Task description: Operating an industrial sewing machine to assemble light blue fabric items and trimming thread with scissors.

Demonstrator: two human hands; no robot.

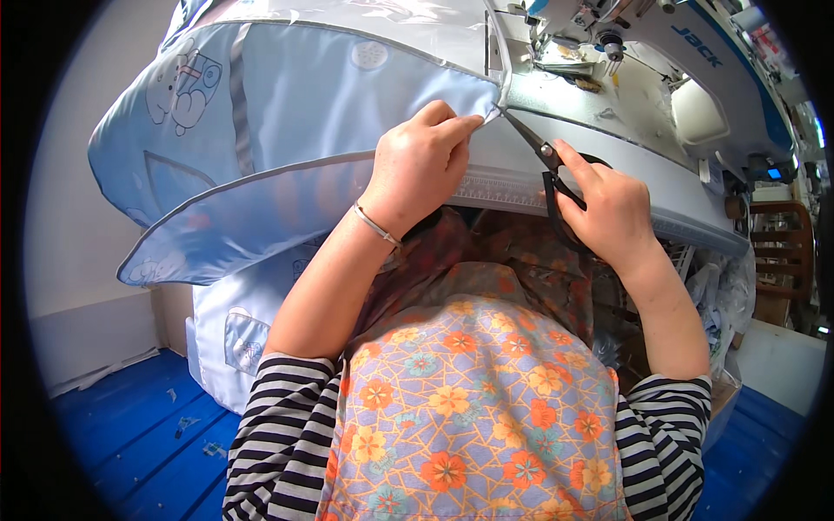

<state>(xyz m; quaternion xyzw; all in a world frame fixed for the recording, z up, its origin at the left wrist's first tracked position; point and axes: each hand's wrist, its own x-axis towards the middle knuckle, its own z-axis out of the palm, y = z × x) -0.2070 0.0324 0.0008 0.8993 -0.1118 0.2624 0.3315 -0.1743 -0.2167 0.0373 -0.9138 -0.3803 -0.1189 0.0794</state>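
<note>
Light blue fabric (pixel 304 95) with grey edging and bear prints spreads over the table to the left. My left hand (pixel 421 156) pinches its right-hand corner between thumb and fingers. Black-handled scissors (pixel 546 154) are in my right hand (pixel 608 200), with fingers through the loops. Their blade tips reach the fabric corner right beside my left fingertips. Whether the blades are cutting there is too small to tell. A pale binding strip (pixel 504 52) runs up from that corner toward the back of the table.
A white and blue sewing machine (pixel 712 61) stands at the back right, its needle area (pixel 612 48) beyond the scissors. A ruler strip (pixel 504 189) runs along the table's front edge. More printed fabric (pixel 230 334) hangs at left above the blue floor (pixel 148 443).
</note>
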